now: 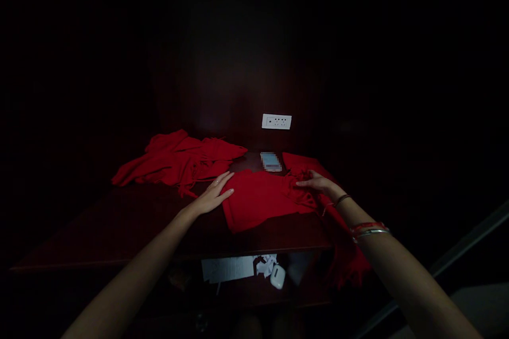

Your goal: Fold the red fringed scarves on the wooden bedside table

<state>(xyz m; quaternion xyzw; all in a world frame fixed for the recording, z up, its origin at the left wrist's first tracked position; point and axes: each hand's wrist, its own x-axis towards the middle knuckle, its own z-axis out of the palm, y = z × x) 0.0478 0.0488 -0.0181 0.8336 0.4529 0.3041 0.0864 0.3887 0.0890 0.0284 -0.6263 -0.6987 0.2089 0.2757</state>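
Note:
A red scarf (258, 198) with a fringed end lies folded into a flat piece on the dark wooden desk. My left hand (214, 194) rests along its left edge, fingers stretched out and thumb apart, wearing a ring. At the fringed right end, my right hand (316, 182) has its thumb and fingers closed on the tassels; part of the fingers is hidden by the cloth. More red fabric (342, 241) spreads behind this hand and hangs over the desk's right side, its lower end fringed.
A crumpled red cloth (178, 161) with fringes lies at the back left. Behind the scarf is a phone (271, 161), its screen lit, below a white wall socket (277, 122). Under the desktop (131, 222), a shelf holds papers (230, 269) and a white earbud case (277, 277).

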